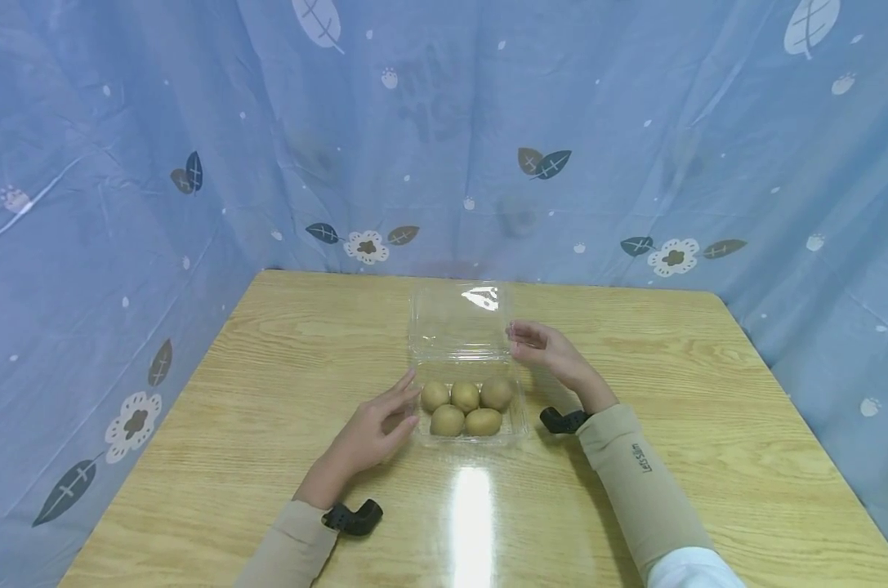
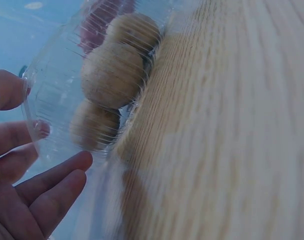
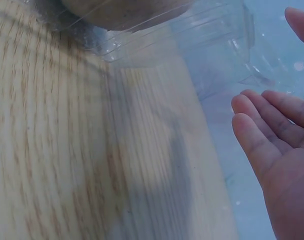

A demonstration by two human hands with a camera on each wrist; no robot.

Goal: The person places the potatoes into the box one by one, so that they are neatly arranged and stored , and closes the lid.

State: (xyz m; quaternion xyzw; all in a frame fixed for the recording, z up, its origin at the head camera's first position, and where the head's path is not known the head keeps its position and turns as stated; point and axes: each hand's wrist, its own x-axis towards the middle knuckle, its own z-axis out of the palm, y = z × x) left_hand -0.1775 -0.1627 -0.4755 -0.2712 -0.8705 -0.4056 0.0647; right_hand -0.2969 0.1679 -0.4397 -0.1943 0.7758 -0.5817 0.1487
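Observation:
A clear plastic clamshell box lies on the table with its hinged lid tipped back, away from me. Several brown, rounded fruits that look like kiwis sit in its base in two rows. At the left side of the base is my left hand, thumb and fingers spread. In the left wrist view its fingertips meet the plastic rim, fingers fairly straight. My right hand is beside the lid's right edge, fingers extended and holding nothing. In the right wrist view its fingers appear apart from the plastic.
The wood-grain table stretches out on both sides of the box. A blue patterned curtain hangs behind it and at the sides. Each wrist carries a black camera mount. Bright light reflects off the table in front.

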